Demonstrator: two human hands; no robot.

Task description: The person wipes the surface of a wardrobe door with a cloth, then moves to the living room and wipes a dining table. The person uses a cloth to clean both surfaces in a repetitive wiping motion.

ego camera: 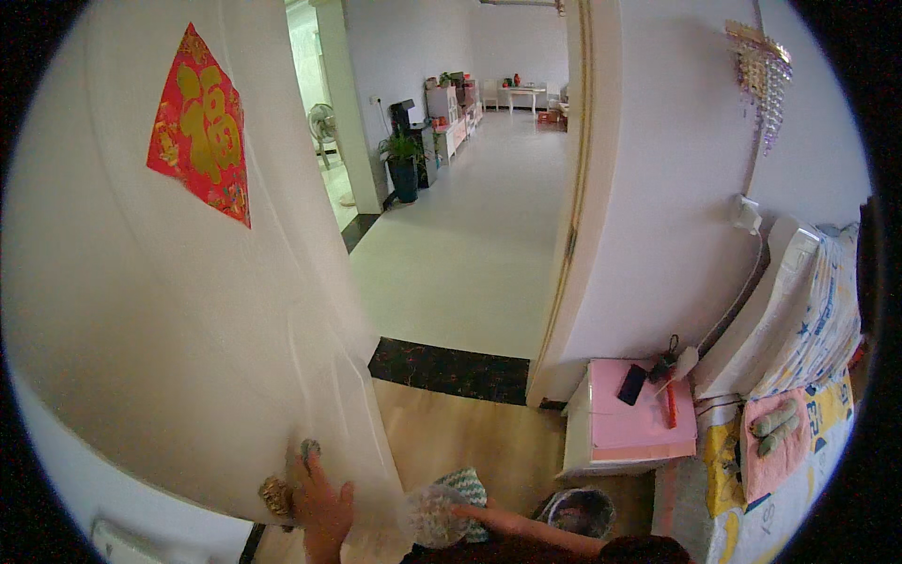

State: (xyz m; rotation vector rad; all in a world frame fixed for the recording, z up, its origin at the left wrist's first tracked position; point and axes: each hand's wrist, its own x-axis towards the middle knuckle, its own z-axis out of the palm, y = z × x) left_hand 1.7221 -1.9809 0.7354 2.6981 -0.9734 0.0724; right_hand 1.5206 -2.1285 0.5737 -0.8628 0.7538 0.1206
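My left hand (328,504) lies against the white door (211,338) with its thumb apart from the fingers. Close beside it is an ornate gold-coloured door knob (276,495). A small round greyish piece (310,446) shows at the fingertips; whether it is fixed to the door cannot be made out. Low in the middle, my right hand (466,513) grips a clear plastic item (433,518), too blurred to tell whether bag or container. Behind that item and the hand, a teal-and-white zigzag-patterned cloth (461,483) is partly visible.
Beyond the dark threshold (451,370) lies a pale-floored room. A lined waste bin (579,513) stands by a pink-topped bedside cabinet (627,430) bearing a phone (632,385). At right is a bed (747,529) with an upright pillow (810,317). Red paper (204,134) decorates the door.
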